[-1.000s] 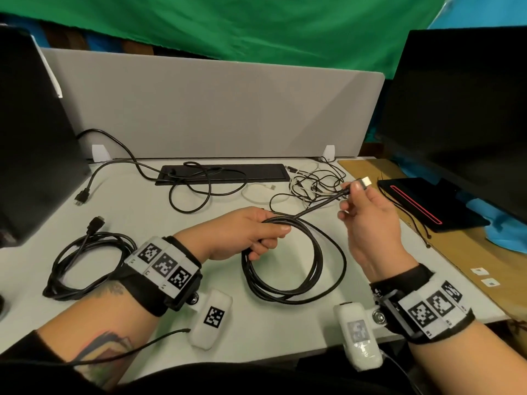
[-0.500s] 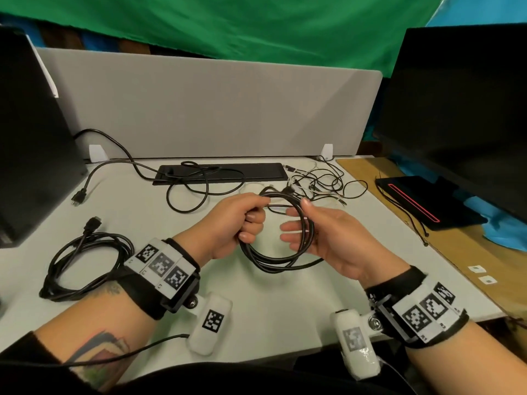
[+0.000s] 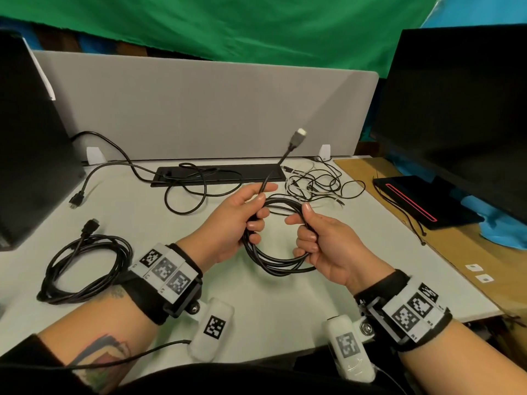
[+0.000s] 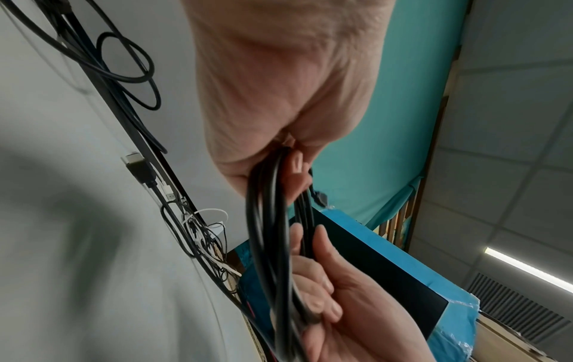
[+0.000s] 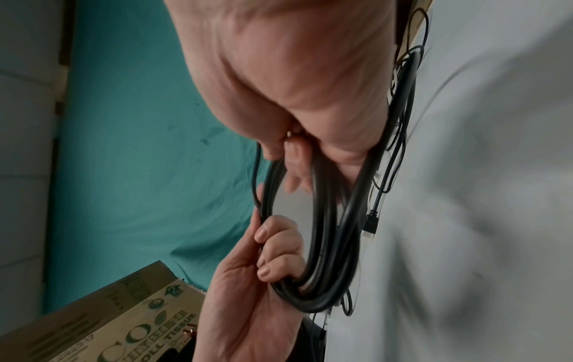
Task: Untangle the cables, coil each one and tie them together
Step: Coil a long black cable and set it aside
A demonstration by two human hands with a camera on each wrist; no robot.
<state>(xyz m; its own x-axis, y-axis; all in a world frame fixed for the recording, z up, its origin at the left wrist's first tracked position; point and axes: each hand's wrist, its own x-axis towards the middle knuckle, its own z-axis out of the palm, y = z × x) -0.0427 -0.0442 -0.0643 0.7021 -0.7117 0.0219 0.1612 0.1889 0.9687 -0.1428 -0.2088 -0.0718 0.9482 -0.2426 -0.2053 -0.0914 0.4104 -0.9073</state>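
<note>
Both hands, left (image 3: 236,220) and right (image 3: 322,243), clench the black cable coil (image 3: 273,260), fingers hiding its gripped sides.

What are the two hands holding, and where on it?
Both hold one coiled black cable: the left hand grips its left side, with the plug end sticking up; the right hand grips its right side.

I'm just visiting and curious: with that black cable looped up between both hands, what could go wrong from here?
1. The loose plug end sticks up free above the left hand; it may swing or spring the last loop open.
2. The coil is held only by both hands; if the right hand lets go, loops could slip apart.
3. The thin cable tangle lies just behind; the coil could snag it.
</note>
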